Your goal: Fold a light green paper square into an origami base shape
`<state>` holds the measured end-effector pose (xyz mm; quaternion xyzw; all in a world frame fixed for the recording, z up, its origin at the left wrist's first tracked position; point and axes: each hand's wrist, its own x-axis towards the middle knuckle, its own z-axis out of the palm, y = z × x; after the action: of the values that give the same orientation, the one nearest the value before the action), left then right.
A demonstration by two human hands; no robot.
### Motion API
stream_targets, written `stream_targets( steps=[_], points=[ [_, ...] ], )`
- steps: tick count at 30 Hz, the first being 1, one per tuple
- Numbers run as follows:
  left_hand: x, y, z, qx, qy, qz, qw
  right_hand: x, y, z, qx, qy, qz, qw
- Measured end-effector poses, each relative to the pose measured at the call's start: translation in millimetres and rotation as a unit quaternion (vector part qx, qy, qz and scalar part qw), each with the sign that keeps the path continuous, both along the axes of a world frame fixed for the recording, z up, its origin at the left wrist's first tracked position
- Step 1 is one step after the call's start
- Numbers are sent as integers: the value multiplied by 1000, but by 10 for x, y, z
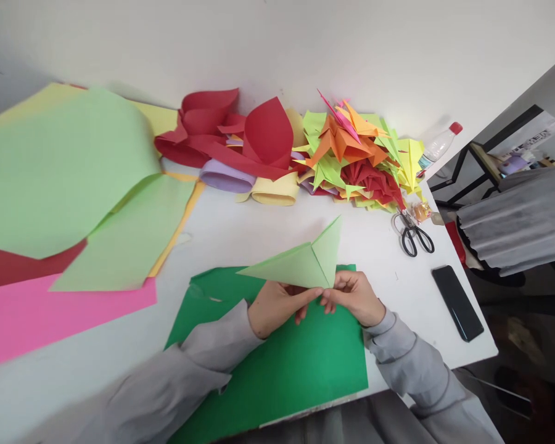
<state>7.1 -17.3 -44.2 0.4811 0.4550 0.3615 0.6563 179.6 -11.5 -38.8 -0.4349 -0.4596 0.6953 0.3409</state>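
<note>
Light-green folded paper (300,262) is up above the dark green sheet (305,354). The left hand (277,305) and right hand (355,297) both pinch the paper's bottom edge. Far right, black letters (531,142) look too blurry to read.

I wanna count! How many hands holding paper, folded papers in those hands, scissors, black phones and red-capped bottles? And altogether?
Hands: 2, left hand and right hand
Held folded paper: 1
Scissors: 1
Black phone: 1
Red-capped bottle: 1
Total: 6
</note>
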Motion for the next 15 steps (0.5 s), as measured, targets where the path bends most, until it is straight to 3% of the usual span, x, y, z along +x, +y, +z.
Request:
stream_targets(
  steps=[8, 15],
  points=[
    [6, 2, -38, -45, -87, 8, 995, 7, -14, 38, -14, -6, 11, 1000],
    [18, 2, 50, -112, -130, 11, 985, 30, -15, 9, -18, -1, 19, 1000]
  ],
)
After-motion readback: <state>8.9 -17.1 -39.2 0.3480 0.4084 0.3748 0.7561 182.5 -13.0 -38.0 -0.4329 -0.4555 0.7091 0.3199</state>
